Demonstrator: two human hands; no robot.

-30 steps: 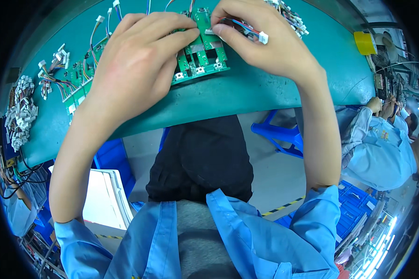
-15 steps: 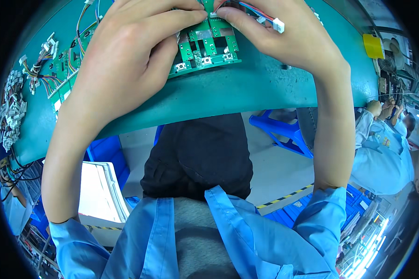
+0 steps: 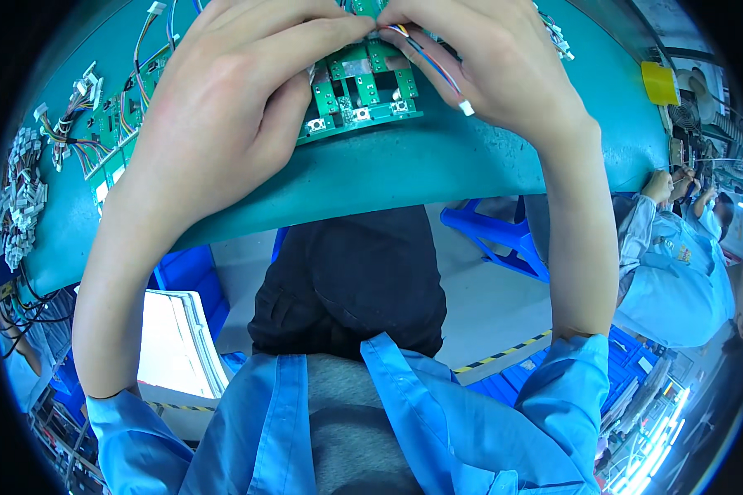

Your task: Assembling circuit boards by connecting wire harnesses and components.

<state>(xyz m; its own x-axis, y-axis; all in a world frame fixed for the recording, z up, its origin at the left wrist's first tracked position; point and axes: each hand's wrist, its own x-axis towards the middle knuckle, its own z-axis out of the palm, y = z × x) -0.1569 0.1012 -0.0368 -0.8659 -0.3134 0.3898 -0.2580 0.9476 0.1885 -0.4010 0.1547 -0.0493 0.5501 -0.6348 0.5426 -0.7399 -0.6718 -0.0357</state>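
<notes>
A green circuit board [image 3: 326, 97] with square cut-outs and small push buttons along its near edge lies on the green mat. My left hand [image 3: 223, 103] is closed on the board's left part, thumb at its side, index fingertip reaching its upper middle. My right hand [image 3: 495, 70] pinches one end of a wire harness [image 3: 442, 71] against the board's upper middle, close to the left fingertip. The harness's coloured wires trail down to a loose white plug [image 3: 466, 108] beneath my right palm. My fingers hide the pinched end.
More green boards with wires [image 3: 111, 120] lie left of my left hand. A heap of white-plugged harnesses [image 3: 21, 202] sits at the mat's left edge. A yellow object [image 3: 659, 82] is at the far right. A blue stool [image 3: 499, 235] stands below the table; a co-worker [image 3: 677, 264] sits at right.
My right hand has shifted slightly left and turned, its fingertips drawing together at the board. The harness's loose plug has swung down and left. The left index fingertip has edged right.
</notes>
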